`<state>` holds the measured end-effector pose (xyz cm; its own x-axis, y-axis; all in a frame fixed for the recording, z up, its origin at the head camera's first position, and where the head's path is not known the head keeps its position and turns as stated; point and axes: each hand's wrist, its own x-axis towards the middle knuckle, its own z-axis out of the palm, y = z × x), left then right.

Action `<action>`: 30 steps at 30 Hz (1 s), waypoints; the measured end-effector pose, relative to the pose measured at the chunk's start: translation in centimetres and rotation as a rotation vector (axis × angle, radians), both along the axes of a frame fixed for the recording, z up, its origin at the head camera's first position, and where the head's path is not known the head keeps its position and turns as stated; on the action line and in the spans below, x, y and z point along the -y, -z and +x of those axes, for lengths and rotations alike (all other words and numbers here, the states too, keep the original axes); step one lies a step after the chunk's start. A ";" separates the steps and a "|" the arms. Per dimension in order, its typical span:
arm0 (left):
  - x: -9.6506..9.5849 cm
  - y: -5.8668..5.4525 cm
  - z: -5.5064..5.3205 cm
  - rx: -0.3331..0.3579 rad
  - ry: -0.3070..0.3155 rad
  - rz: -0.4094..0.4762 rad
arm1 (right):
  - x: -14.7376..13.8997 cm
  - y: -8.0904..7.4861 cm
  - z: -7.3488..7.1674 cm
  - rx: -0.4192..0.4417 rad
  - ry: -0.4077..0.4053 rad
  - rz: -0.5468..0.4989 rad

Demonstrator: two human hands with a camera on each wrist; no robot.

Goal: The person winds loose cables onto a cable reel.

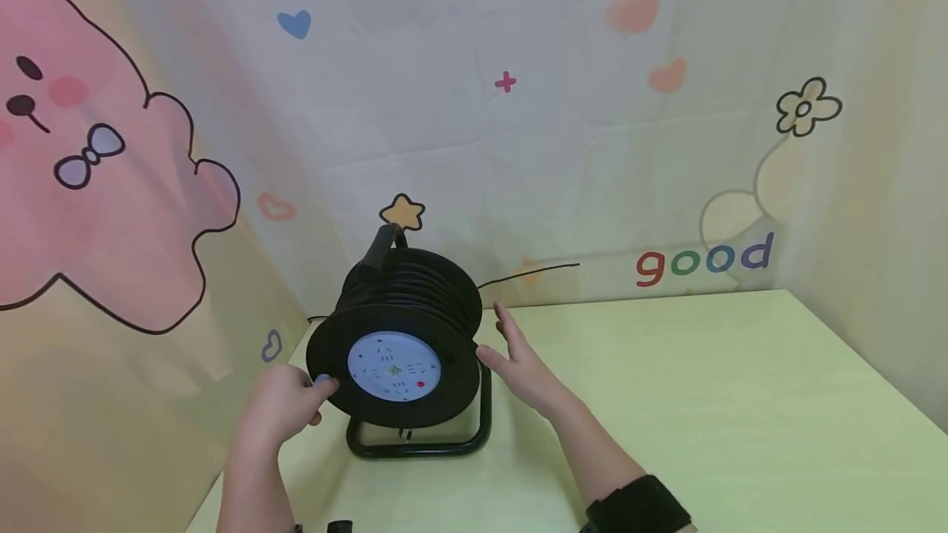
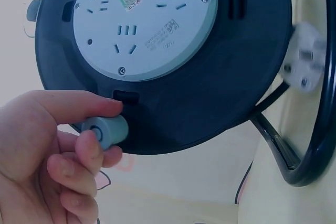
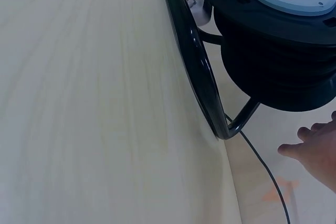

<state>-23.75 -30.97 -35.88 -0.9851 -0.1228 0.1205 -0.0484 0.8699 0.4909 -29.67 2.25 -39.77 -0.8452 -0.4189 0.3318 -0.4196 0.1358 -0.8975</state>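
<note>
A black cable reel (image 1: 415,290) stands on a tubular black stand (image 1: 422,450), with cable wound around its drum. Its front disc carries a pale socket plate (image 1: 394,366) with several outlets and a red button. My left hand (image 1: 285,401) pinches a small grey knob (image 2: 107,131) on the disc's lower left, between thumb and fingers. To the right of the reel is my right hand (image 1: 529,368), fingers extended. The right wrist view shows that hand apart from the drum and holding nothing. A white plug (image 2: 305,59) hangs between the disc and the stand.
Under the reel is a pale green-yellow table (image 1: 666,401), its back edge against a printed cloth wall (image 1: 444,105). Behind the reel, a thin dark line (image 1: 529,275) runs to the right. A small black object (image 1: 340,526) shows at the front edge.
</note>
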 end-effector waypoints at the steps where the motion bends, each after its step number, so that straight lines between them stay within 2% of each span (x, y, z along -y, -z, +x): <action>1: 0.0 -0.1 0.1 -0.010 -0.009 0.006 | 0.0 0.0 0.0 0.002 0.001 0.001; 7: -0.3 -1.1 0.5 -0.093 -0.058 0.039 | 0.0 0.1 -0.2 0.013 -0.017 -0.014; 13: -1.2 -1.9 1.1 -0.237 -0.068 0.072 | 0.0 0.0 -0.4 0.033 -0.041 -0.040; 17: -2.1 -2.3 1.5 -0.324 -0.040 0.118 | 0.0 0.0 -0.5 0.037 -0.043 -0.044; 23: -3.1 -2.7 2.0 -0.432 0.041 0.173 | 0.2 -0.1 -0.4 0.037 -0.040 -0.036; 30: -3.7 -2.5 1.8 -0.568 0.140 0.215 | 0.2 -0.3 -0.5 0.030 -0.051 -0.056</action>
